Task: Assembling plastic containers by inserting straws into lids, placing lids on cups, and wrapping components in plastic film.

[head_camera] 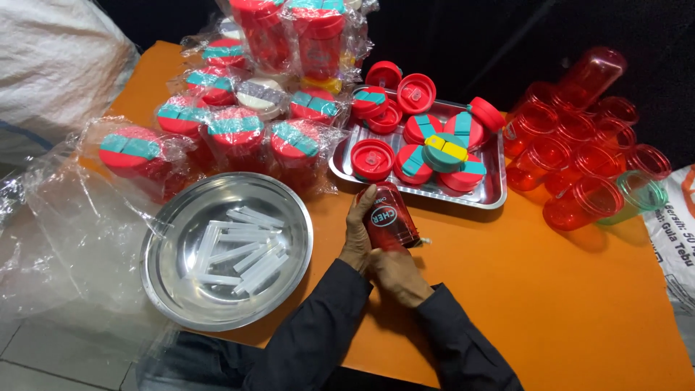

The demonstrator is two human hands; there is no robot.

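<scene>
Right at the near edge of the orange bench (507, 289), both hands close on one red tumbler (389, 217) lying on its side. The left hand (357, 235) wraps its flank, fingers curled up along the wall, while the right hand (398, 275) cups the near end; which end of the cup that is cannot be told. Held this way, the cup seems steadied by one hand so the other can work at that end.

Just left of the hands sits a round steel bowl (163, 279) holding a loose heap of clear plastic straws (242, 250), within easy reach of the left hand. Just beyond the tumbler stands a rectangular steel tray (494, 194) of red lids (373, 159), some with teal flip tabs and one with a yellow tab (446, 149); keeping them corralled there probably stops them from rolling off.

Farther right, empty red tumblers (579, 152) lie crowded together on their sides, one greenish cup (641, 192) among them. At the far left, lidded cups in clear plastic wrap (217, 123) stand grouped, apart from the bare ones, and loose clear wrapping (65, 224) spills over the bench's left edge.
</scene>
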